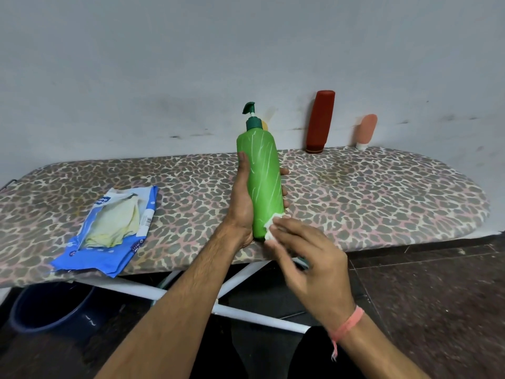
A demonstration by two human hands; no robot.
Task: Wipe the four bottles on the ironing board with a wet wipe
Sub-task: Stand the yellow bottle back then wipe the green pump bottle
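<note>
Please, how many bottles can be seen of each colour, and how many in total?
Green: 1, the pump bottle held in the left hand
Red: 1
Pink: 1
Yellow: 1, mostly hidden behind the pump
Total: 4

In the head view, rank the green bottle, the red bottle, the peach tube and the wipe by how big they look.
1. Green bottle, though it is held nearest the camera, so its lead over the red one is unsure.
2. Red bottle.
3. Peach tube.
4. Wipe, mostly hidden under fingers.
</note>
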